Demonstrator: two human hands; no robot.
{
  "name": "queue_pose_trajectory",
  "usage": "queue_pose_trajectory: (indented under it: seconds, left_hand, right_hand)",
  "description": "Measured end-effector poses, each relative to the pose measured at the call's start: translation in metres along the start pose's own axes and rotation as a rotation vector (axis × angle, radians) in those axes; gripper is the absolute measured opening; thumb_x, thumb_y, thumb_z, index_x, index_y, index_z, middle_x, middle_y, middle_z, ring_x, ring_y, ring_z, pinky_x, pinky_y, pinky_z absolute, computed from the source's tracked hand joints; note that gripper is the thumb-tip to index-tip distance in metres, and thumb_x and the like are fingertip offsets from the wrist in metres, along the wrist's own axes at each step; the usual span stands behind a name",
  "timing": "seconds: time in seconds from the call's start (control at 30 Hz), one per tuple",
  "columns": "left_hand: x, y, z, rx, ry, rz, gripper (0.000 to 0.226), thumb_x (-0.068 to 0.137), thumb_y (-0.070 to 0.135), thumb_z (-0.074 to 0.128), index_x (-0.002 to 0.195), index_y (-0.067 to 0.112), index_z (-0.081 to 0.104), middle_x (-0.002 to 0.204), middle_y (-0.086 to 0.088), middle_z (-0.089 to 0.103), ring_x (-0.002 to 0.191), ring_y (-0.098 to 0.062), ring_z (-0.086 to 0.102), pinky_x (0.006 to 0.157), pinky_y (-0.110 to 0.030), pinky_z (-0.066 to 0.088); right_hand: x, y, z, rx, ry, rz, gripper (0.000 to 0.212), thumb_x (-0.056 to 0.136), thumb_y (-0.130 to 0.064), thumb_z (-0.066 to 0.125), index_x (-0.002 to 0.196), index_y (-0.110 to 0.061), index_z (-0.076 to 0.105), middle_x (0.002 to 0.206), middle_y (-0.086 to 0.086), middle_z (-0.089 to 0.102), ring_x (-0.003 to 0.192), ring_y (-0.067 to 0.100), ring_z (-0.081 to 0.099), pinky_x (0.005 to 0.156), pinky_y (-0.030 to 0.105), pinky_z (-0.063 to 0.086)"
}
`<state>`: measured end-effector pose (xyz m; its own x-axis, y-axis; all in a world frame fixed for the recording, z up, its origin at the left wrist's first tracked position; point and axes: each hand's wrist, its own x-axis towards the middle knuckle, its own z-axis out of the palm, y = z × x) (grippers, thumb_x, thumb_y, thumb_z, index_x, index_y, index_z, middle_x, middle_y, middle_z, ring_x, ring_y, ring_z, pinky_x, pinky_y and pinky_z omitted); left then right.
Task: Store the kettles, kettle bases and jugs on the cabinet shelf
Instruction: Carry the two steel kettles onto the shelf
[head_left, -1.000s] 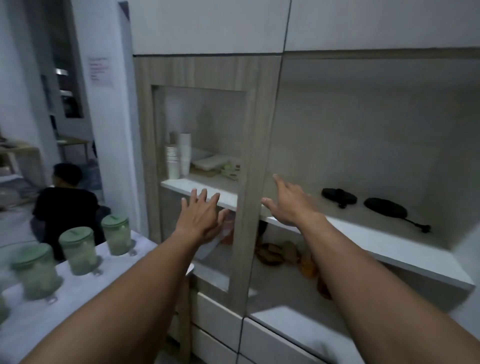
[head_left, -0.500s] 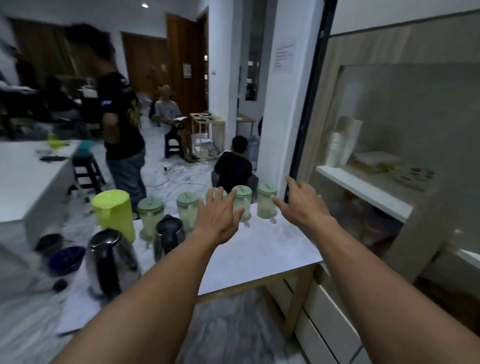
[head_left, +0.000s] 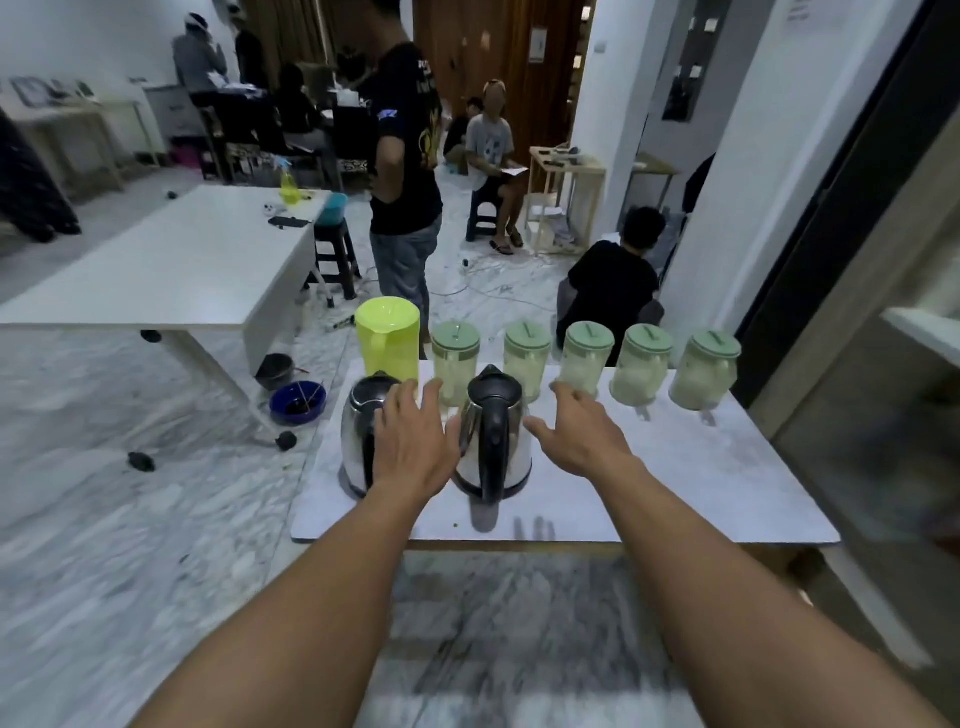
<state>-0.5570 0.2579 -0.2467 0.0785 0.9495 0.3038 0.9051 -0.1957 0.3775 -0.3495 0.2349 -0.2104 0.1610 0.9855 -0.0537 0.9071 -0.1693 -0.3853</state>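
Two steel kettles with black handles stand side by side on a small white table: the left kettle and the right kettle. Behind them stand a lime-yellow jug and a row of several clear jugs with green lids. My left hand hovers open between the two kettles, partly covering the left one. My right hand is open just right of the right kettle, holding nothing.
The cabinet shelf shows at the right edge, blurred. A long white table stands to the left, with a blue bowl on the floor near it. A person stands behind the small table, another crouches at its right, and others sit farther back.
My view has swung left from the cabinet to the small table. Both open hands have come down over the kettles.
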Motion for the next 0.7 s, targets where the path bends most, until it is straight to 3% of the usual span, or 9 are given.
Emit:
queue_pose_trajectory:
  seconds: [0.23, 0.37, 0.47, 0.57, 0.7]
  left_hand:
    - [0.004, -0.061, 0.037, -0.125, 0.068, -0.336, 0.064, 0.087, 0.042, 0.063, 0.135, 0.011, 0.036, 0.135, -0.016, 0.04, 0.121, -0.036, 0.043, 0.097, -0.048, 0.042]
    - [0.0, -0.088, 0.059, -0.387, -0.025, -0.612, 0.065, 0.079, 0.048, 0.071, 0.124, 0.019, 0.034, 0.127, -0.01, 0.049, 0.114, -0.033, 0.05, 0.093, -0.049, 0.047]
    - [-0.003, -0.099, 0.072, -0.536, -0.142, -0.688, 0.061, 0.075, 0.05, 0.074, 0.119, 0.02, 0.044, 0.113, -0.005, 0.062, 0.102, -0.03, 0.061, 0.084, -0.042, 0.052]
    - [0.005, -0.103, 0.077, -0.638, -0.134, -0.712, 0.049, 0.077, 0.045, 0.077, 0.114, 0.018, 0.059, 0.104, -0.002, 0.067, 0.095, -0.026, 0.061, 0.078, -0.034, 0.047]
    - [0.017, -0.108, 0.083, -0.726, -0.091, -0.758, 0.033, 0.078, 0.042, 0.078, 0.095, 0.016, 0.068, 0.089, -0.002, 0.068, 0.089, -0.026, 0.062, 0.074, -0.032, 0.047]
  right_hand:
    - [0.037, -0.022, 0.077, 0.125, -0.114, 0.107, 0.068, 0.09, -0.051, 0.066, 0.141, -0.016, 0.039, 0.133, 0.014, 0.054, 0.123, 0.038, 0.054, 0.093, 0.047, 0.05]
    - [0.045, -0.024, 0.114, 0.338, -0.084, 0.234, 0.063, 0.086, -0.044, 0.074, 0.136, -0.015, 0.047, 0.127, 0.011, 0.064, 0.115, 0.036, 0.06, 0.088, 0.042, 0.052]
    - [0.045, -0.027, 0.133, 0.54, -0.026, 0.281, 0.053, 0.088, -0.035, 0.075, 0.133, -0.017, 0.055, 0.116, 0.007, 0.066, 0.104, 0.03, 0.062, 0.083, 0.037, 0.05]
    - [0.052, -0.029, 0.141, 0.699, 0.011, 0.36, 0.027, 0.088, -0.027, 0.075, 0.109, -0.015, 0.064, 0.088, 0.0, 0.065, 0.071, 0.017, 0.06, 0.062, 0.031, 0.048]
    - [0.061, -0.029, 0.153, 0.913, 0.033, 0.453, 0.014, 0.08, -0.017, 0.076, 0.08, -0.008, 0.065, 0.067, 0.006, 0.065, 0.065, 0.023, 0.06, 0.067, 0.037, 0.048]
